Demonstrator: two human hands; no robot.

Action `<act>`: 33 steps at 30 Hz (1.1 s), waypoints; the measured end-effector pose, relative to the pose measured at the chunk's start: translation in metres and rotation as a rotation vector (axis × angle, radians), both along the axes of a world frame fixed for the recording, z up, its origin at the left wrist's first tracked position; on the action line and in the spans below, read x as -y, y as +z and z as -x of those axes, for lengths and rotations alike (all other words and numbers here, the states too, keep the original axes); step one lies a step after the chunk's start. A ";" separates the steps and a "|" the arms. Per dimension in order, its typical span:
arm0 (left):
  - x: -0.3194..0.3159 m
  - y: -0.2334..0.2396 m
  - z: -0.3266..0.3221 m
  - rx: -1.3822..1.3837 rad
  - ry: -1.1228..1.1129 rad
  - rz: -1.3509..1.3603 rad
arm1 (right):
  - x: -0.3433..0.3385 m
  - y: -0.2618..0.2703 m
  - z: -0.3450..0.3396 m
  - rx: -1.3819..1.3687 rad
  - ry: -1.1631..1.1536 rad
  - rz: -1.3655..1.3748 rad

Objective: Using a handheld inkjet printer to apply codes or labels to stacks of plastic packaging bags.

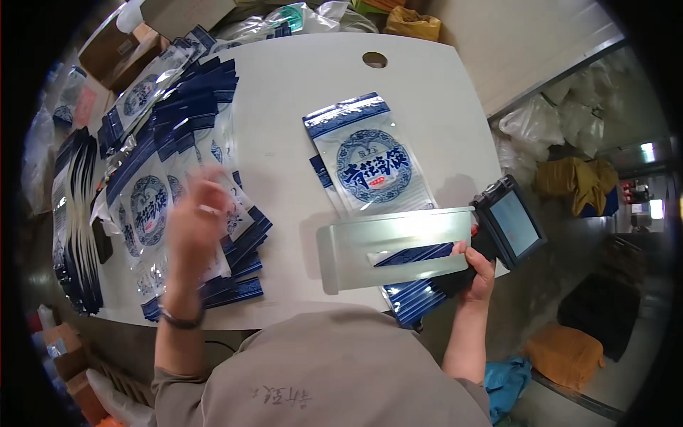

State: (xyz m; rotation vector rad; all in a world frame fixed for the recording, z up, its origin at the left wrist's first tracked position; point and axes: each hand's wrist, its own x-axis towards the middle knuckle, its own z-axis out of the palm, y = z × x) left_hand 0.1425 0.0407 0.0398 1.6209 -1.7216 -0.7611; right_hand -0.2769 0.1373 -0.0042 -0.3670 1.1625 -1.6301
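My right hand (476, 269) grips the dark handle part of a handheld inkjet printer (504, 224) that has a small lit screen. A pale, translucent slotted plate (395, 240) extends leftward from the printer, over the lower part of the blue and white plastic pouches (373, 171) at the table's middle right. Blue pouch ends show through the slot and below the plate. My left hand (200, 213), blurred, is above overlapping printed pouches (149, 208) on the left. Whether its fingers hold anything cannot be told. A dark band is round the left wrist.
The white table (283, 176) has a round hole (374, 60) near its far edge. A curved stack of pouches (80, 224) lies at the left edge. Cardboard boxes (109, 56) stand at the far left. Filled clear bags (539, 123) and an orange sack (565, 355) are at the right.
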 end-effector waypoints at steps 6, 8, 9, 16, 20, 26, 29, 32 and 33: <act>-0.040 -0.029 0.095 -0.497 -0.391 -0.340 | 0.006 0.023 -0.007 -0.081 0.181 0.076; -0.039 -0.034 0.079 -0.788 -0.210 -0.417 | 0.006 0.031 -0.010 -0.098 0.179 0.035; -0.036 -0.035 0.068 -0.807 -0.139 -0.385 | 0.005 0.032 -0.009 -0.115 0.186 -0.007; -0.022 -0.035 0.027 -0.593 0.118 -0.213 | 0.025 0.019 -0.027 -0.008 0.347 -0.003; -0.023 -0.040 0.047 -0.589 0.060 -0.200 | 0.045 0.011 -0.039 0.001 0.376 0.034; -0.004 -0.046 0.074 -0.633 -0.034 -0.206 | 0.060 0.009 -0.047 -0.052 0.410 0.083; 0.004 -0.053 0.084 -0.546 -0.023 -0.187 | 0.062 0.008 -0.049 -0.069 0.428 0.091; 0.007 -0.053 0.090 -0.553 0.006 -0.171 | 0.060 0.006 -0.049 -0.118 0.439 0.109; 0.007 -0.053 0.092 -0.571 0.031 -0.169 | 0.058 0.011 -0.052 -0.099 0.424 0.111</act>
